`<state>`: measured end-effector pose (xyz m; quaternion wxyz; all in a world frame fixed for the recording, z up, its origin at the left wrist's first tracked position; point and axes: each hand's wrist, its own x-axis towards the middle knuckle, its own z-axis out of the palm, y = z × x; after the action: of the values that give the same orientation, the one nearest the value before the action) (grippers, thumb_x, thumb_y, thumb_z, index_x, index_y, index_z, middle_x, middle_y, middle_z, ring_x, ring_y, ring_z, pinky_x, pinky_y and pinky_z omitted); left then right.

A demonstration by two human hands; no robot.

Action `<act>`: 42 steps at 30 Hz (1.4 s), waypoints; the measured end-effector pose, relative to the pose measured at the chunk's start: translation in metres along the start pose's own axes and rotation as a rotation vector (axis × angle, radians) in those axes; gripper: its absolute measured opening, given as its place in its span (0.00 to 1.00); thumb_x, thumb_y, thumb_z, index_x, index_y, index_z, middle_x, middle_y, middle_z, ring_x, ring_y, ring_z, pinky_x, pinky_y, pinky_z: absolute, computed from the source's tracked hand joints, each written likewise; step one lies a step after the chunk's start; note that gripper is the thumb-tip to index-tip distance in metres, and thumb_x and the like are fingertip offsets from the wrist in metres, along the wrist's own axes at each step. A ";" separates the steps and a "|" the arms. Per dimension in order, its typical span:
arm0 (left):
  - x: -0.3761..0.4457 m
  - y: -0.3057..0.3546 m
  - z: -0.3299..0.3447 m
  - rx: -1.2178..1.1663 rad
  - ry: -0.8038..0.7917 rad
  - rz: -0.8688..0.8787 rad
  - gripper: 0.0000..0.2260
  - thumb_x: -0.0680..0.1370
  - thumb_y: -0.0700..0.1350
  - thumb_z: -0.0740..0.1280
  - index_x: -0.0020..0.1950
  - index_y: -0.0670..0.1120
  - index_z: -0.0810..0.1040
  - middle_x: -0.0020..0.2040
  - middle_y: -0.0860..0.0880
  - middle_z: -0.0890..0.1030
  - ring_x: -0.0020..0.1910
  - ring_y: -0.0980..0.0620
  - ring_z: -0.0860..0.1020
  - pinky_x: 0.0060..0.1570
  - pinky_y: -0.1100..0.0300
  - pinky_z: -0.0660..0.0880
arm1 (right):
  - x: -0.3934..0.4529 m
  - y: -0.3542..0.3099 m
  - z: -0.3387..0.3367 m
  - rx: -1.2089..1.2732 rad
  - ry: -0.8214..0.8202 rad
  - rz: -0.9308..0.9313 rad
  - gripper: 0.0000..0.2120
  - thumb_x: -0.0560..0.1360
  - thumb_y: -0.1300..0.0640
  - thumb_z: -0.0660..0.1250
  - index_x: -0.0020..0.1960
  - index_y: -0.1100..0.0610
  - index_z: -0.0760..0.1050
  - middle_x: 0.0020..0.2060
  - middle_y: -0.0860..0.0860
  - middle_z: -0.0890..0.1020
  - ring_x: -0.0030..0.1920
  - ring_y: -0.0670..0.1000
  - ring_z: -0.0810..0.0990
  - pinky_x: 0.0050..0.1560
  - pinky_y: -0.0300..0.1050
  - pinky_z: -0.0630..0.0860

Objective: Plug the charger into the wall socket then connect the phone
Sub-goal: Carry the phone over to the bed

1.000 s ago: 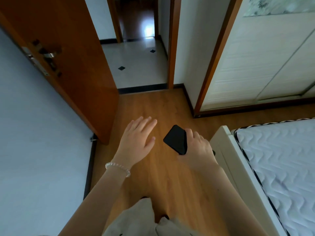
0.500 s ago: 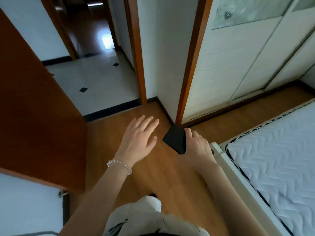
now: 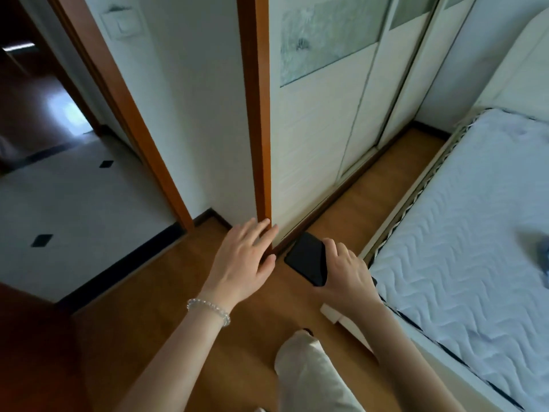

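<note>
We hold our left hand point(image 3: 243, 257) flat, fingers spread, palm down (empty); our right hand point(image 3: 346, 273) grips the phone point(image 3: 307, 261) above bare wooden floor point(image 3: 154, 301), beside the bed's corner point(image 3: 332, 313).

We are standing in a bedroom of a home. To the right of our fingers point(image 3: 332, 245) lies a bed point(image 3: 463, 263) with a quilted white mattress in a white frame. Beyond the fingers a sliding-door wardrobe point(image 3: 326, 129) fills the wall, and a wooden floor point(image 3: 166, 292) runs beneath them. To their left an open doorway point(image 3: 74, 188) leads onto a tiled hall, a wall switch point(image 3: 124, 22) above.
</note>
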<state>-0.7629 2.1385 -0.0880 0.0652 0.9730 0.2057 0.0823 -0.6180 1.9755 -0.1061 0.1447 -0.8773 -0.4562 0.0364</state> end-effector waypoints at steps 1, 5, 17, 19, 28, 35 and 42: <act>0.015 -0.001 0.005 -0.005 -0.010 0.011 0.24 0.79 0.57 0.52 0.75 0.53 0.59 0.75 0.49 0.65 0.74 0.47 0.61 0.71 0.49 0.58 | 0.012 0.008 0.001 -0.002 -0.002 0.019 0.38 0.66 0.41 0.70 0.70 0.52 0.59 0.53 0.50 0.76 0.50 0.51 0.76 0.46 0.44 0.73; 0.086 -0.007 0.023 0.006 -0.034 0.064 0.24 0.79 0.57 0.53 0.75 0.54 0.59 0.75 0.50 0.65 0.75 0.48 0.60 0.71 0.50 0.57 | 0.066 0.040 0.004 0.005 -0.004 0.077 0.37 0.67 0.39 0.69 0.69 0.52 0.59 0.53 0.51 0.76 0.50 0.51 0.76 0.48 0.46 0.76; 0.317 0.022 0.041 0.023 -0.094 0.256 0.26 0.78 0.58 0.47 0.76 0.54 0.57 0.76 0.51 0.62 0.76 0.49 0.56 0.75 0.50 0.53 | 0.207 0.156 -0.023 0.031 0.089 0.275 0.36 0.67 0.40 0.67 0.69 0.53 0.61 0.53 0.51 0.76 0.51 0.52 0.77 0.49 0.46 0.74; 0.342 0.032 0.050 0.014 -0.116 0.292 0.25 0.78 0.58 0.47 0.76 0.55 0.56 0.76 0.52 0.61 0.76 0.50 0.55 0.75 0.50 0.53 | 0.219 0.174 -0.027 -0.011 0.092 0.336 0.36 0.67 0.41 0.67 0.70 0.54 0.61 0.53 0.51 0.76 0.52 0.53 0.77 0.51 0.49 0.75; 0.444 0.059 0.080 -0.053 -0.168 0.443 0.24 0.79 0.55 0.51 0.75 0.53 0.58 0.76 0.51 0.63 0.75 0.50 0.58 0.74 0.50 0.53 | 0.262 0.237 -0.027 0.014 0.074 0.540 0.35 0.65 0.44 0.69 0.67 0.53 0.62 0.52 0.51 0.76 0.52 0.54 0.77 0.51 0.49 0.71; 0.536 0.058 0.109 -0.105 -0.192 0.521 0.24 0.80 0.53 0.55 0.75 0.52 0.58 0.76 0.50 0.63 0.76 0.50 0.57 0.74 0.49 0.55 | 0.322 0.281 -0.019 0.009 0.063 0.640 0.35 0.65 0.44 0.68 0.67 0.54 0.62 0.52 0.52 0.77 0.52 0.54 0.77 0.52 0.49 0.72; 0.671 0.050 0.122 -0.163 -0.138 0.559 0.23 0.80 0.53 0.56 0.75 0.52 0.59 0.75 0.50 0.64 0.76 0.50 0.57 0.74 0.50 0.54 | 0.428 0.328 -0.037 0.015 0.116 0.713 0.38 0.64 0.43 0.69 0.69 0.53 0.59 0.55 0.51 0.76 0.54 0.52 0.76 0.52 0.45 0.71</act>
<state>-0.1154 2.3573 -0.1094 0.1319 0.9867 -0.0822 0.0469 -0.1034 2.1364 -0.1353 0.1552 -0.9807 -0.1123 0.0380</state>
